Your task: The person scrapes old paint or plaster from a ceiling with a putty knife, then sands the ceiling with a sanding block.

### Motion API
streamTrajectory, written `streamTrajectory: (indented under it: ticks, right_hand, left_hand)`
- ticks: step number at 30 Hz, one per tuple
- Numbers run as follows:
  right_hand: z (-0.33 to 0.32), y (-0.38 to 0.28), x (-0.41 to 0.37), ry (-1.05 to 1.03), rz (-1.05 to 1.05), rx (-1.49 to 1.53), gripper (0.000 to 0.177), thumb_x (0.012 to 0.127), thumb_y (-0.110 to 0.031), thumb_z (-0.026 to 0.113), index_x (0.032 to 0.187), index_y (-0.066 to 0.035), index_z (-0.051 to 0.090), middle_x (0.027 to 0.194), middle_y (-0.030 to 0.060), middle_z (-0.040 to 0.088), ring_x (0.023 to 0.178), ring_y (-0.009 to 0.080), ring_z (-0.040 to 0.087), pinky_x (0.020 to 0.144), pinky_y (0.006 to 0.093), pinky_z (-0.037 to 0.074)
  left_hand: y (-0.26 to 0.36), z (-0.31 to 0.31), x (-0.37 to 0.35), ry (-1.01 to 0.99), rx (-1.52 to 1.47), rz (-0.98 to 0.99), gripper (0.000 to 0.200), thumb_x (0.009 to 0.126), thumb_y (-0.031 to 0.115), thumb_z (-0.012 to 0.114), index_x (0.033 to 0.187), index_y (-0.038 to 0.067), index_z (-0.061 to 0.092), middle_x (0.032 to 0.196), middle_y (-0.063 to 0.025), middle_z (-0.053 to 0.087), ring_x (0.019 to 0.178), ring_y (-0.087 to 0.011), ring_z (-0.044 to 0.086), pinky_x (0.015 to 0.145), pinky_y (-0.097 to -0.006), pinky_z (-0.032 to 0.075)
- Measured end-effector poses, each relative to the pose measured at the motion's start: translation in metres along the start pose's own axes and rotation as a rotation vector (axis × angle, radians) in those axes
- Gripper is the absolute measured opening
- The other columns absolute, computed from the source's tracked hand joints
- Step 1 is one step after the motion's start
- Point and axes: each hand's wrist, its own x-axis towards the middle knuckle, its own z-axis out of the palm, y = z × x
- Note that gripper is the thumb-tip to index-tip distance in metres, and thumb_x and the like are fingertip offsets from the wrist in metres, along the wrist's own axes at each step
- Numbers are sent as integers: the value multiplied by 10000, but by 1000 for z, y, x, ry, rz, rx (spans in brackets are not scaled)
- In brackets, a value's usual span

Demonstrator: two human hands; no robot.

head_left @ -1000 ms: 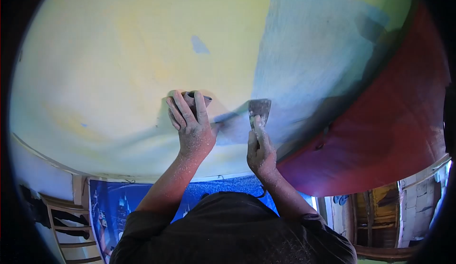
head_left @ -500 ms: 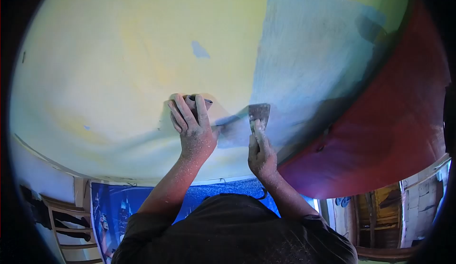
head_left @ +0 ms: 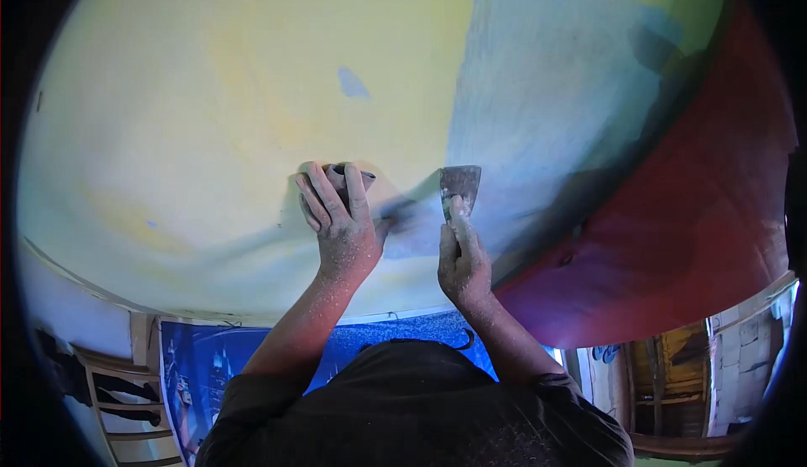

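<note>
My left hand point(head_left: 340, 232), dusty with white specks, is pressed to the pale yellow wall point(head_left: 336, 13). Its fingers are closed over a dark curled piece of sandpaper point(head_left: 363, 179), most of which lies hidden beneath them. To the right, my right hand point(head_left: 464, 265) grips a putty knife point(head_left: 461, 183), forefinger stretched along the blade. The blade's wide edge points up and lies at or close to the border of a bluish bare patch point(head_left: 538, 89). The handle is hidden in my palm.
A dark red surface point(head_left: 689, 206) curves along the right side. Below the wall hang a blue printed sheet point(head_left: 403, 332) and, at lower left, wooden shelves point(head_left: 126, 404) with dark items. A small bluish spot point(head_left: 353, 83) marks the wall above my left hand.
My right hand has slid the putty knife a short way up the wall. My left hand has hardly moved.
</note>
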Motion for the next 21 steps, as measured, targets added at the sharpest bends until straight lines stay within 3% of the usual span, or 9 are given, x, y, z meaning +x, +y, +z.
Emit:
streamTrajectory:
  ticks: [1, 4, 7, 10, 17, 20, 21]
  right_hand:
    - [-2, -5, 2, -50, 84, 19, 429, 1068, -3, 631, 1478, 110, 570, 1413, 347, 667, 1357, 426, 665, 1113, 447, 546]
    - [15, 21, -4, 139, -211, -35, 431, 1073, -15, 634, 1486, 93, 578, 1375, 343, 688, 1300, 401, 709, 1059, 431, 572]
    - [18, 26, 3, 243, -375, -74, 595, 1079, -90, 650, 1646, -138, 476, 1126, 270, 736, 959, 481, 748, 793, 520, 598]
    - [3, 0, 3, 88, -104, -3, 419, 1076, -18, 637, 1479, 89, 593, 1363, 328, 701, 1270, 386, 728, 1022, 413, 583]
    - [8, 9, 3, 153, -193, -76, 427, 1079, -28, 638, 1496, 52, 596, 1291, 339, 719, 1168, 388, 769, 932, 415, 601]
    - [0, -3, 6, 113, -123, -37, 430, 1079, -32, 638, 1501, 44, 596, 1310, 340, 713, 1198, 386, 759, 950, 408, 597]
    - [-1, -3, 6, 82, -85, -36, 432, 1079, -32, 638, 1502, 46, 595, 1316, 337, 712, 1205, 384, 757, 955, 405, 596]
  left_hand:
    - [0, 0, 0, -10, 9, -3, 1298, 795, 434, 972, 1679, -56, 158, 1667, -524, -53, 1540, -749, 0, 1208, -795, 151]
    - [-3, 3, 1, -5, 23, 6, 1293, 807, 463, 956, 1677, -64, 157, 1668, -524, -53, 1540, -749, -6, 1203, -801, 151]
    - [-4, 3, 1, 19, 20, 18, 1295, 814, 485, 946, 1677, -68, 155, 1669, -523, -56, 1543, -746, -7, 1197, -808, 150]
    - [-2, 3, 0, 54, -12, 19, 1237, 796, 386, 965, 1681, -19, 201, 1677, -501, 6, 1526, -749, 73, 1167, -817, 210]
    - [-3, 1, 1, 58, -27, 14, 1211, 786, 297, 968, 1685, 10, 209, 1681, -490, 29, 1516, -750, 116, 1163, -810, 238]
    - [-6, 3, -1, -10, 21, 18, 1273, 831, 470, 935, 1677, -74, 155, 1666, -530, -53, 1542, -747, -1, 1197, -808, 138]
    - [-5, 3, -1, 13, 5, 16, 1247, 813, 409, 948, 1679, -44, 174, 1670, -516, -24, 1533, -746, 40, 1184, -809, 171]
